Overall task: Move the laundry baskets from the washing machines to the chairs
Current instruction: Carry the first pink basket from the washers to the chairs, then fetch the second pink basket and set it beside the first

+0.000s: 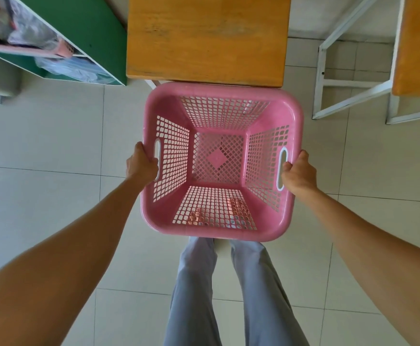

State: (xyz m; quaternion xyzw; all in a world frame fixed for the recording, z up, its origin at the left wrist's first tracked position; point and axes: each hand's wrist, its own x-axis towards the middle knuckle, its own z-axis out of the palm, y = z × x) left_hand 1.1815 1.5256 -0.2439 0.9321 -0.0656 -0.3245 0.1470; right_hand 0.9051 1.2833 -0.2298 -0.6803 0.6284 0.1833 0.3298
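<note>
Trousers (228, 295) filled the lower centre. Left hand (141, 166) and right hand (298, 174) each gripped a handle of the empty pink basket (288, 113), held mid-frame just before the wooden chair (206, 38).

Pale tiled floor (54, 136); wooden-seat chair (206, 38) stands at 12 o'clock, second chair (413, 46) at 2, green shelf unit (84, 28) at 10.

Single head-worn view, aimed steeply down and slightly forward.

Looks from above into a pink basket (222, 161) held close, past legs (228, 290) to floor tiles (54, 136).
</note>
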